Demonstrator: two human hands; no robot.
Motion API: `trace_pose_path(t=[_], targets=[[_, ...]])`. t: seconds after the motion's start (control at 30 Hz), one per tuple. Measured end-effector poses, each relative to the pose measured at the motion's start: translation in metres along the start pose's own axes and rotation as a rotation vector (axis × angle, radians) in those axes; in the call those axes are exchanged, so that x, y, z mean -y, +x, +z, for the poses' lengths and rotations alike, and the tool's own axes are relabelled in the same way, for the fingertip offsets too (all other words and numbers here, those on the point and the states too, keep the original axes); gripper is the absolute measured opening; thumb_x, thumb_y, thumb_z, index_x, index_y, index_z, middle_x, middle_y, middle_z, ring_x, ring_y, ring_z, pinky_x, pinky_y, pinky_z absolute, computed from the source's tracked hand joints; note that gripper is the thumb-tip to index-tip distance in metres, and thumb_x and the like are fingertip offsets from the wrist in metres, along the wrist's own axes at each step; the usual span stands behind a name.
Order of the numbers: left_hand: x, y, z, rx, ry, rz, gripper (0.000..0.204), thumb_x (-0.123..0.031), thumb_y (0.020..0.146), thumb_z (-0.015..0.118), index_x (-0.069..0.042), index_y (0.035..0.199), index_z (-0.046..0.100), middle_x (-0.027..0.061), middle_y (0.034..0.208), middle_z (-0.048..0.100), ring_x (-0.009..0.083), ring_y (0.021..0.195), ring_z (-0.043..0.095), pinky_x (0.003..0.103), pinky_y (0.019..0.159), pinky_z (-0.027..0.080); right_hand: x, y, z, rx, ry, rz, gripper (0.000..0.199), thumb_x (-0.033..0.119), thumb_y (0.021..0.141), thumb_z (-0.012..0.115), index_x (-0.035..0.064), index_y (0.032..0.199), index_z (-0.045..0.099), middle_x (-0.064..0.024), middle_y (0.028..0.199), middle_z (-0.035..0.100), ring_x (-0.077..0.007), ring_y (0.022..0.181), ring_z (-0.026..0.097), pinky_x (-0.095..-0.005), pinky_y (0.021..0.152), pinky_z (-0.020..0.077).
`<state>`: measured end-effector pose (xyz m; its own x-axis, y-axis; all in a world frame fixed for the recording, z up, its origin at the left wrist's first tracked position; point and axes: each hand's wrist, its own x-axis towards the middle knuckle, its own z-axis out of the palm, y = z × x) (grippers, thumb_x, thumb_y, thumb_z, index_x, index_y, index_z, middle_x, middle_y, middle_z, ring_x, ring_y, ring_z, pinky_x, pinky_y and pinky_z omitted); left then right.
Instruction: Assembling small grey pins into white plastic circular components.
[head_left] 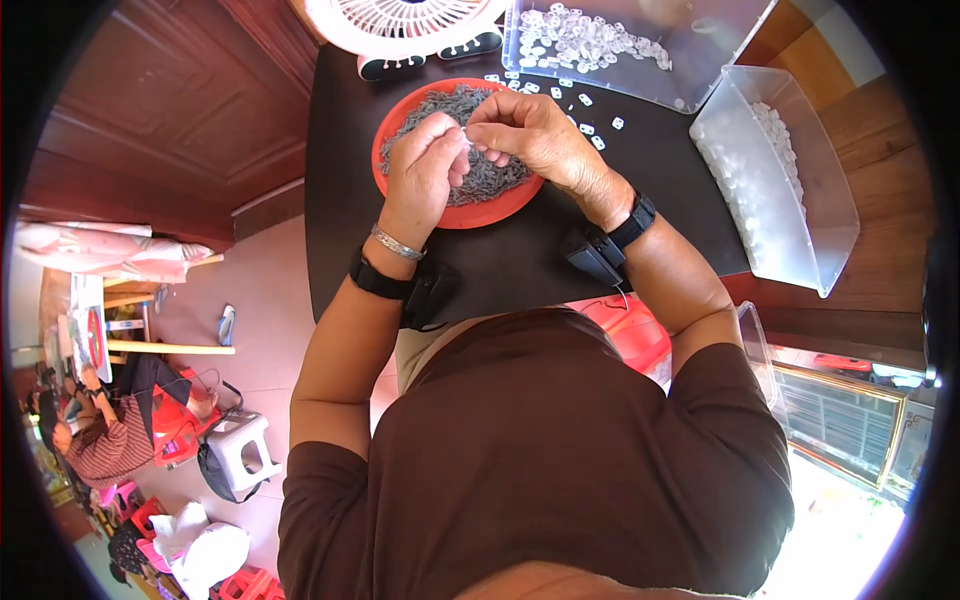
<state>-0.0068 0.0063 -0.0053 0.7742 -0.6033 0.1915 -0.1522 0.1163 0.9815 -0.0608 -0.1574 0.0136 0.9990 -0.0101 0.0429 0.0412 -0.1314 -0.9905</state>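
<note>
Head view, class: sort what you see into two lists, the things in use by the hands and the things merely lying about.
In use:
left hand and right hand, pinching a tiny clear piece
red bowl of grey parts
loose white pieces on the black table
clear tray of white pieces

Lying about:
white fan
clear tub
grey stool

On the desk a bowl sits under both hands, a fan behind it, two bins to its right.
</note>
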Motion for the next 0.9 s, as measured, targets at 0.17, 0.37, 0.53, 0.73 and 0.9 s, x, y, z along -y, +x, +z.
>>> trace_pose_path(t=[0.17,0.37,0.53,0.73,0.9], targets=[[-0.007,-0.001,-0.004,0.123,-0.193,-0.294,0.032,-0.03,0.093,0.039,-0.003,0.082,0.053,0.0065,0.064,0.055,0.013,0.051,0.049,0.023,0.046,0.036,0.0,-0.005,0.0,-0.002,-0.112,-0.216,0.01,0.011,0.086,0.063,0.0023,0.09,0.064,0.0011,0.078,0.061,-0.0046,0.074,0.055,-0.0211,0.07,0.0463],[-0.003,0.002,-0.009,0.253,-0.595,-0.385,0.028,-0.026,0.089,0.045,-0.001,0.088,0.058,0.0041,0.066,0.051,0.0131,0.053,0.048,0.023,0.046,0.036,-0.002,-0.005,0.0,0.03,-0.051,-0.343,0.009,0.005,0.085,0.064,0.0028,0.094,0.065,-0.0006,0.084,0.064,-0.0061,0.079,0.057,-0.0221,0.074,0.0469],[0.001,0.005,-0.01,0.172,-0.667,-0.3,0.019,-0.018,0.086,0.051,-0.001,0.089,0.058,0.0008,0.064,0.046,0.0106,0.053,0.042,0.022,0.046,0.031,-0.002,-0.006,0.002,-0.005,-0.238,-0.471,0.017,0.005,0.083,0.067,0.0034,0.099,0.066,-0.003,0.088,0.066,-0.009,0.081,0.059,-0.0237,0.074,0.0481],[-0.003,0.003,-0.006,0.089,-0.454,-0.287,0.018,-0.02,0.086,0.051,-0.005,0.077,0.056,0.0002,0.061,0.049,0.0089,0.05,0.044,0.021,0.045,0.032,-0.007,-0.003,0.006,-0.1,-0.341,-0.575,0.02,0.003,0.08,0.068,0.0055,0.1,0.067,-0.0051,0.088,0.066,-0.0145,0.079,0.062,-0.026,0.071,0.0497],[-0.008,0.003,-0.01,0.093,-0.143,-0.209,0.017,-0.017,0.088,0.047,-0.006,0.078,0.053,0.0002,0.061,0.047,0.0087,0.051,0.043,0.021,0.046,0.032,-0.004,-0.005,0.006,-0.135,-0.492,-0.567,0.017,0.004,0.08,0.067,0.0066,0.097,0.066,-0.0065,0.085,0.065,-0.0175,0.078,0.064,-0.0266,0.068,0.0503]])
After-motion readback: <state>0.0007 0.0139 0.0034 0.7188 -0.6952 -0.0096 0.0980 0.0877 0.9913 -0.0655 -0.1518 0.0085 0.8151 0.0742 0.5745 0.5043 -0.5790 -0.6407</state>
